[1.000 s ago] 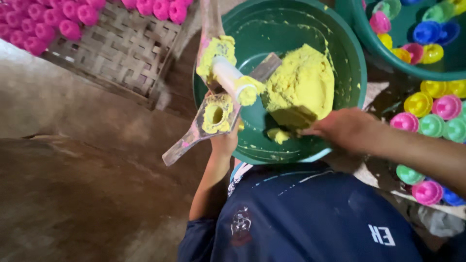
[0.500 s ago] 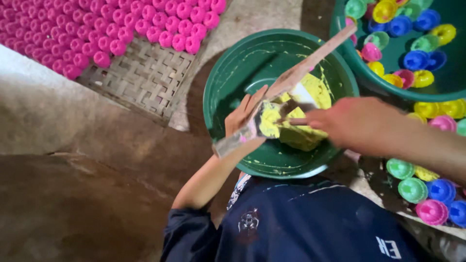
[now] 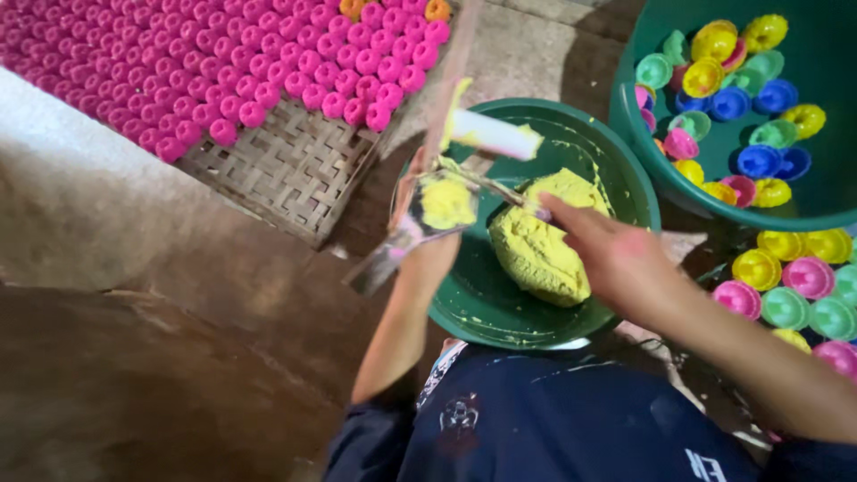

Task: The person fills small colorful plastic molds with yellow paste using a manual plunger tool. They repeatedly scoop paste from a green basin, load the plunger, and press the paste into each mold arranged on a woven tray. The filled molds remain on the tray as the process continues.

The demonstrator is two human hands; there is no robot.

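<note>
The left hand [image 3: 427, 245] grips one mould [image 3: 444, 203] packed with yellow paste; the right hand [image 3: 616, 254], fingers closed on a thin stick [image 3: 500, 186], scrapes it above one green basin [image 3: 500, 312] holding one yellow lump [image 3: 540, 245]. Pink cakes [image 3: 223, 62], too many to count, crowd one woven tray [image 3: 295, 174], cut off far left. The blurred mould hides the left fingers.

Two green basins [image 3: 500, 312], one woven tray [image 3: 286, 170]

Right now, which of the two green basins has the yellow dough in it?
The nearer basin, under both hands: it holds the yellow dough lump. The far basin, top right, holds only small coloured moulds.
</note>
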